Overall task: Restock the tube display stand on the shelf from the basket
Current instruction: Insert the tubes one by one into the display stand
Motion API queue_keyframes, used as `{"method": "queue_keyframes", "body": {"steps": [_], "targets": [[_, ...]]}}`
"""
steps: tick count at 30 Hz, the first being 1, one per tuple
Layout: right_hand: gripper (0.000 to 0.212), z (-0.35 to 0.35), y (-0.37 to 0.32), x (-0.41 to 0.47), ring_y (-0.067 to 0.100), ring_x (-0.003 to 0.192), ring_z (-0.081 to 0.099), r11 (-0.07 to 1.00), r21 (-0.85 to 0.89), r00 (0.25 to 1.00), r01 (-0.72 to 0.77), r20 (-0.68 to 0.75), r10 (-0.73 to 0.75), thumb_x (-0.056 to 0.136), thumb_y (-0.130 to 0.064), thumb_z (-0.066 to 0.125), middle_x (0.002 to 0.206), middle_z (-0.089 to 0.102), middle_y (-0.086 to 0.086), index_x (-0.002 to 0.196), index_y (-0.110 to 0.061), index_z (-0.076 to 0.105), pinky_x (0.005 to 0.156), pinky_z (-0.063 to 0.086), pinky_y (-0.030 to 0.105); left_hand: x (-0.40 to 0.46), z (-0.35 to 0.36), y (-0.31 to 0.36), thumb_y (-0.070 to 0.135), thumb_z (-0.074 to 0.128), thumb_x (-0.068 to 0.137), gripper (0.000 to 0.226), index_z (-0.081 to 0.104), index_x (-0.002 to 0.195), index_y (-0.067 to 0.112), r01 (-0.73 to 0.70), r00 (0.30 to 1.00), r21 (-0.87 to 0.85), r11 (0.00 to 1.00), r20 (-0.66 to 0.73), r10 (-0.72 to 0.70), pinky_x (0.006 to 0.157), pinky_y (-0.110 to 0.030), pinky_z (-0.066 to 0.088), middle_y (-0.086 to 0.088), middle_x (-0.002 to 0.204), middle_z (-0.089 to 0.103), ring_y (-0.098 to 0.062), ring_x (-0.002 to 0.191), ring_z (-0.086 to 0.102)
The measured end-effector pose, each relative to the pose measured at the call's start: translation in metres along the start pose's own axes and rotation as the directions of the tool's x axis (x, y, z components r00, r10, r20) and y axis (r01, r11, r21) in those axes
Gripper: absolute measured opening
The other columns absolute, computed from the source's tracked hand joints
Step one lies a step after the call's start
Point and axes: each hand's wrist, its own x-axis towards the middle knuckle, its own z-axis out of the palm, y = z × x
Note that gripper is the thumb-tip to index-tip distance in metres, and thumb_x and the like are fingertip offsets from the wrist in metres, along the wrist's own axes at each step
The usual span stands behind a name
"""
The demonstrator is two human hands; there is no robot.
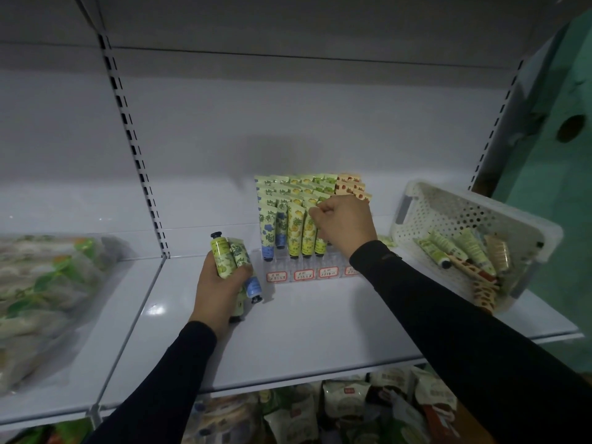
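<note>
Clear acrylic display stand [298,267] near the middle of the white shelf [288,331], tiered, mostly filled with upright tubes, red-bordered labels along its front edge. Only one view, from the head camera, looking down past both dark sleeves.

Right hand [346,225] curled in front of the stand's right half, fingers closed, seemingly pinching the top of a yellow-green tube [320,238] in the front row; exact contact hidden behind the knuckles. Left hand [221,286] low and just left of the stand, clasped round a bundle of spare tubes [234,261], some cap up, one blue end poking out below.

To seat the front-row tube well: probably keep it vertical, cap down, press straight into its slot, match the print to its column, avoid nudging the neighbours out of line.

White perforated basket [474,238] at the shelf's right end, tipped toward the person, several tubes still inside, well apart from both hands. Next stock likely closer in the left-hand bundle than in the basket. Bagged goods on the neighbouring shelf at left and on the level below.
</note>
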Motion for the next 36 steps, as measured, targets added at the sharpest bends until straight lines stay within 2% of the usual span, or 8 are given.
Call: {"method": "queue_keyframes", "body": {"steps": [4, 9, 13, 19, 23, 28, 31, 36], "targets": [[0.026, -0.009, -0.008, -0.008, 0.018, 0.064, 0.069, 0.982, 0.187, 0.997, -0.032, -0.059, 0.044, 0.092, -0.030, 0.061, 0.078, 0.073, 0.004, 0.087, -0.007, 0.074, 0.070, 0.059, 0.037, 0.001, 0.000, -0.002, 0.004, 0.068, 0.086, 0.023, 0.056, 0.104, 0.011, -0.001, 1.000, 0.008, 1.000, 0.002, 0.001, 0.050, -0.023, 0.049, -0.008, 0.083, 0.062, -0.015, 0.064, 0.060], [0.038, -0.012, -0.010, -0.026, 0.028, 0.062, 0.067, 0.971, 0.235, 0.995, 0.039, -0.095, -0.017, 0.094, -0.036, 0.059, 0.068, 0.067, 0.012, 0.074, -0.005, 0.067, 0.067, 0.058, 0.043, 0.001, -0.003, -0.001, 0.009, 0.073, 0.084, 0.035, 0.057, 0.115, 0.011, 0.012, 1.000, -0.007, 1.000, 0.028, -0.012, 0.054, -0.029, 0.052, -0.012, 0.093, 0.068, -0.023, 0.074, 0.066], [0.031, -0.008, -0.012, -0.047, 0.007, 0.057, 0.065, 0.973, 0.224, 0.986, 0.047, 0.148, -0.082, 0.092, -0.039, 0.061, 0.073, 0.070, 0.003, 0.083, -0.012, 0.072, 0.065, 0.056, 0.025, 0.000, -0.005, 0.006, 0.019, 0.084, 0.072, 0.053, 0.059, 0.119, 0.021, 0.021, 0.997, -0.032, 0.999, 0.069, -0.019, 0.067, -0.034, 0.055, -0.007, 0.102, 0.071, -0.022, 0.086, 0.070], [0.026, 0.005, -0.024, -0.059, 0.023, 0.067, 0.066, 0.925, 0.364, 0.927, -0.108, 0.374, -0.039, 0.092, -0.046, 0.059, 0.079, 0.070, 0.007, 0.091, -0.023, 0.071, 0.070, 0.058, 0.041, -0.013, 0.006, 0.031, 0.010, 0.088, 0.067, 0.052, 0.060, 0.110, 0.019, -0.073, 0.961, 0.051, 0.996, 0.269, 0.056, 0.061, -0.021, 0.052, 0.007, 0.085, 0.071, -0.007, 0.075, 0.067], [0.014, 0.003, -0.031, -0.059, 0.012, 0.065, 0.061, 0.869, 0.443, 0.879, -0.220, 0.476, -0.020, 0.093, -0.041, 0.058, 0.076, 0.064, 0.000, 0.101, -0.032, 0.065, 0.065, 0.057, 0.034, -0.016, 0.007, 0.032, 0.022, 0.086, 0.067, 0.058, 0.061, 0.119, 0.025, -0.065, 0.920, 0.063, 0.996, 0.391, 0.036, 0.075, -0.037, 0.057, -0.005, 0.100, 0.073, -0.023, 0.091, 0.070], [0.040, 0.004, -0.025, -0.056, 0.013, 0.065, 0.060, 0.778, 0.494, 0.832, -0.388, 0.551, 0.066, 0.089, -0.028, 0.068, 0.076, 0.066, 0.000, 0.126, -0.017, 0.056, 0.057, 0.051, 0.023, -0.022, 0.009, 0.033, 0.011, 0.080, 0.078, 0.047, 0.063, 0.119, 0.024, -0.052, 0.892, 0.069, 0.996, 0.452, 0.016, 0.073, -0.030, 0.055, -0.004, 0.101, 0.074, -0.022, 0.091, 0.070], [0.025, 0.002, -0.019, -0.055, 0.011, 0.059, 0.058, 0.743, 0.533, 0.862, -0.405, 0.493, 0.116, 0.087, -0.022, 0.071, 0.068, 0.066, -0.002, 0.107, -0.009, 0.065, 0.054, 0.050, 0.021, -0.021, 0.008, 0.032, 0.015, 0.079, 0.078, 0.039, 0.066, 0.114, 0.024, -0.021, 0.902, 0.071, 0.997, 0.432, -0.012, 0.069, -0.036, 0.055, -0.008, 0.100, 0.074, -0.029, 0.089, 0.070], [0.011, -0.003, -0.017, -0.049, 0.006, 0.051, 0.059, 0.691, 0.618, 0.915, -0.375, 0.368, 0.168, 0.090, -0.019, 0.068, 0.067, 0.064, 0.000, 0.090, -0.009, 0.070, 0.055, 0.051, 0.017, -0.022, 0.004, 0.033, 0.010, 0.075, 0.083, 0.034, 0.063, 0.113, 0.017, -0.008, 0.907, 0.084, 0.996, 0.420, -0.028, 0.060, -0.020, 0.050, -0.011, 0.097, 0.074, -0.026, 0.084, 0.070]]}}
